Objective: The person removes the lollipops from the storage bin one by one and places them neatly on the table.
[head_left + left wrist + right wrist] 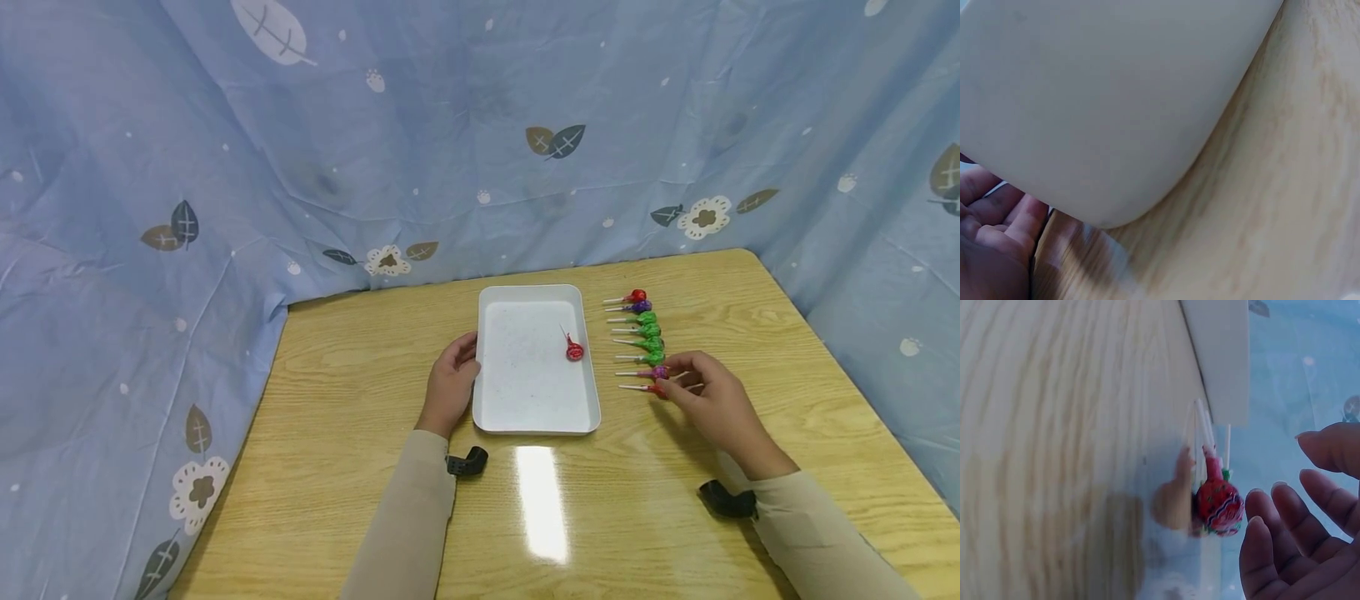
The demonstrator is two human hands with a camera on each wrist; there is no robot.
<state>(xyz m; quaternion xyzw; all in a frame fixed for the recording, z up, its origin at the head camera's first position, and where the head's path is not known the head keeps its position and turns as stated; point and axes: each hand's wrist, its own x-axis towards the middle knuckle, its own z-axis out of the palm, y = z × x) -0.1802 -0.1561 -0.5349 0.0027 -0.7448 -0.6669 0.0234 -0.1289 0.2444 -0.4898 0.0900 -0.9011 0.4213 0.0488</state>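
A white tray (532, 392) lies on the table with one red-wrapped lollipop (574, 352) inside, near its right wall. My left hand (452, 382) rests against the tray's left side, its fingers loosely bent in the left wrist view beside the pale tray wall (1104, 112). Right of the tray, several lollipops form a column, sticks pointing left: red and purple at the far end, green ones (649, 330) in the middle, then a pink-purple one (660, 372) and a red one (1219, 503) nearest me. My right hand (708, 400) hovers at these nearest candies, fingers apart and holding nothing.
The wooden table (352, 392) reaches back to a blue patterned curtain (450, 167) that hangs behind and along both sides. Black wrist mounts (468, 462) sit on both sleeves. Light glares off the table in front of the tray.
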